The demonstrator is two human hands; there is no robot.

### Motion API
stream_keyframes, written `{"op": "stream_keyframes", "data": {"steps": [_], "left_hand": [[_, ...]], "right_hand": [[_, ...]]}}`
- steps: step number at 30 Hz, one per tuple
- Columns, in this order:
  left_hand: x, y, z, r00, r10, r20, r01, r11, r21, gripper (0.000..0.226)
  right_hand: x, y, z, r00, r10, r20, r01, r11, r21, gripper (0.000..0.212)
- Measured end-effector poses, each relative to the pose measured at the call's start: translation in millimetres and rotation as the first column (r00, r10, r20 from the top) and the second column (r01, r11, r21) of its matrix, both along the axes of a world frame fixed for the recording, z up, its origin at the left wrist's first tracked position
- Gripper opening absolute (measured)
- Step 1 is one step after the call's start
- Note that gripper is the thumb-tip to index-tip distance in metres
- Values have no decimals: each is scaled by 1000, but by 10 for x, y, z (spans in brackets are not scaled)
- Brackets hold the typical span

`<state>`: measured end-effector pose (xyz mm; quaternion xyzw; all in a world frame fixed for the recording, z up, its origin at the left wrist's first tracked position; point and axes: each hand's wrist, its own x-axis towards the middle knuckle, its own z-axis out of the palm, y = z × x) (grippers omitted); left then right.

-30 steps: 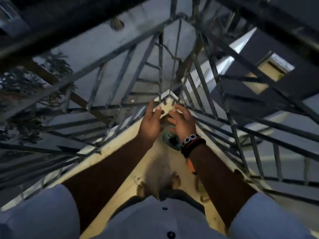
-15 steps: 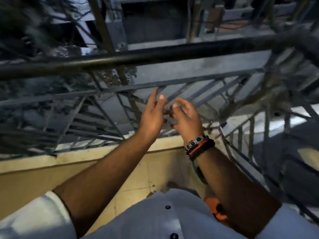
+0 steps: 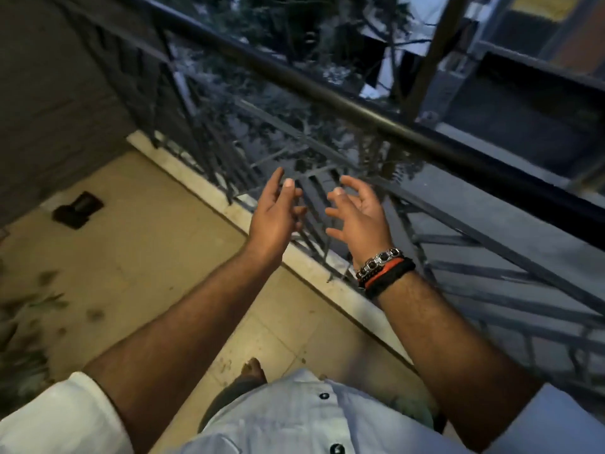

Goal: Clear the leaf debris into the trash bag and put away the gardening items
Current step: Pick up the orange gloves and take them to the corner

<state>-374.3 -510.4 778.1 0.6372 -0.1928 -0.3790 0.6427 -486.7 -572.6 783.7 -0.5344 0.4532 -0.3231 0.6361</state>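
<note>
Open tiled floor point(image 3: 157, 257) inward of the railing point(image 3: 327, 93), leaf debris point(image 3: 36, 303) and a dark object point(image 3: 78, 209) farther inward.

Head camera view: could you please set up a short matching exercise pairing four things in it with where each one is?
Things:
1. leaf debris
2. dark flat object
3. bracelets
4. handrail

Places:
A. on the right wrist
B. on the floor tiles near the wall
C. along the top of the railing
D. scattered on the tiles at the left edge

Pairs: 1-D, 2-B, 3-A, 4-C
</note>
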Motion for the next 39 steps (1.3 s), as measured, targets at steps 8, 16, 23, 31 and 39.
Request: {"op": "stream_keyframes", "data": {"steps": [8, 16, 23, 31, 39], "left_hand": [[1117, 861, 55, 939, 340, 50, -340, 940, 0, 50], [2042, 1623, 25, 845, 519, 125, -528, 848, 44, 50], [2795, 1902, -52, 725, 680, 105, -688, 723, 62, 48], [3775, 1846, -225, 556, 829, 62, -830, 550, 93, 46], [4516, 1880, -405, 434, 901, 13, -887, 424, 180, 42]], "right_hand": [[1360, 473, -68, 941, 336, 38, -338, 938, 76, 34], [2581, 972, -63, 863, 503, 54, -506, 859, 79, 36], [3468, 1166, -128, 762, 647, 19, -645, 758, 94, 36], [4759, 1048, -251, 604, 797, -19, -792, 603, 91, 37], [5852, 1052, -376, 477, 878, -43, -869, 478, 128, 37]]}}
